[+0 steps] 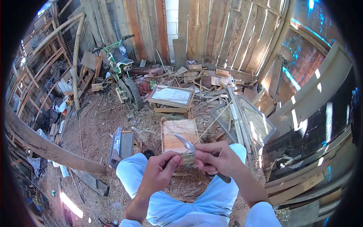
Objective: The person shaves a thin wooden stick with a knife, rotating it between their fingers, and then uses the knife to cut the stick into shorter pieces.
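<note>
Head view: there's a silver-bladed, dark-handled knife (185, 143) mid-frame, gripped in the right hand (218, 156), tip toward upper left. Left hand (160, 169) beside it is curled closed; can't tell what it's pinching, if anything. Knife's probably light, stiff, smooth-bladed, so I'd hold it by the handle.

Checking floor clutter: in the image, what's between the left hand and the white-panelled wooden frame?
In the head view, a light-brown wooden panel appears between the left hand and the white-panelled wooden frame.
</note>
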A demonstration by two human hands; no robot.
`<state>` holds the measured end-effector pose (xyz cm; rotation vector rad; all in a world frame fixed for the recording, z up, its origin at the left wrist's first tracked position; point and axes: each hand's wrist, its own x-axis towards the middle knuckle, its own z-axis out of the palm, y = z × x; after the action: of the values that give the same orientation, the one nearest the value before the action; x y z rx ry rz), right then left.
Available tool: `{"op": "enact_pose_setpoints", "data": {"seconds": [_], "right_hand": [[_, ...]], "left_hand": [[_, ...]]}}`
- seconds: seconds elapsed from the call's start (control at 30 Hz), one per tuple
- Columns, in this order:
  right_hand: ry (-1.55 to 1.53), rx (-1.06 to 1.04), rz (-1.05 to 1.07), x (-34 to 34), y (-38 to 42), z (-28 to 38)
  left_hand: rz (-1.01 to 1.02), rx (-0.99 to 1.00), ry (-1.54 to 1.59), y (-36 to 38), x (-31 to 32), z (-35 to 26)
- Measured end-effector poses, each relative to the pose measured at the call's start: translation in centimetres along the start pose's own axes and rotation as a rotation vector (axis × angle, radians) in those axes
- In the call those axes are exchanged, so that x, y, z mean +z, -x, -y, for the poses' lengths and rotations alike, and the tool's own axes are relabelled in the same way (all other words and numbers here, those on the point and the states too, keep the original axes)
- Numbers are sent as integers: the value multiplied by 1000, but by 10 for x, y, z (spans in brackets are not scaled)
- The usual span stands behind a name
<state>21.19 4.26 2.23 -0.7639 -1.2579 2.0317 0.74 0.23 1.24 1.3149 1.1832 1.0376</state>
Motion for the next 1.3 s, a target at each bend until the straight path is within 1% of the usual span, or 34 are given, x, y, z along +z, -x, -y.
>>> {"op": "enact_pose_setpoints", "data": {"seconds": [0.07,0.1,0.13,0.2,0.23,0.33,0.4,0.47,0.5,0.53,0.57,0.63,0.7,0.73,0.8,0.83,0.97,1.03,1.07,1.13,1.2,1.27,1.3], "right_hand": [[37,-3,15,-3,-1,6],[45,-70,-9,-2,-1,7],[46,-69,-9,-4,0,11],[127,-163,-156,-15,3,22],[128,-205,-168,-22,3,25],[57,-206,-203,-30,7,38],[49,-203,-198,-23,8,28],[153,-89,-65,-7,6,16],[62,-88,-32,-5,4,9],[60,-90,-34,-9,4,13],[77,-110,-66,-15,6,19],[94,-127,-95,-21,7,30],[85,-167,-230,-24,9,40],[88,-171,-232,-29,10,44],[45,-261,-324,-38,13,51],[30,-258,-330,-39,13,54],[33,-244,-339,-38,11,44],[136,-160,-188,-28,10,32],[135,-159,-187,-21,7,23],[47,-99,2,-8,1,9],[39,-65,-26,-15,3,17],[91,-150,-144,-28,6,28],[41,-165,-164,-29,6,35]], "left_hand": [[-8,-12,7,1,-2,0],[-6,-8,30,2,-2,1],[0,1,51,2,-2,0],[12,5,32,6,-4,4],[22,8,13,8,-6,7],[52,40,76,9,-10,17],[35,33,62,6,-7,16],[17,30,44,3,-5,13],[19,41,50,3,-4,11],[20,49,55,3,-4,9],[23,47,51,4,-5,8],[54,-25,93,6,-8,7],[81,-56,107,8,-14,9],[107,-87,122,9,-17,10],[110,-88,130,12,-19,17],[113,-91,136,11,-21,19],[138,-127,119,7,-24,23],[105,-60,151,1,-12,16],[104,-61,152,-1,-9,13],[74,-70,159,-5,-4,7],[102,-72,178,-6,-6,8],[125,-77,200,-4,-9,10],[141,-87,193,-4,-10,10]]}}
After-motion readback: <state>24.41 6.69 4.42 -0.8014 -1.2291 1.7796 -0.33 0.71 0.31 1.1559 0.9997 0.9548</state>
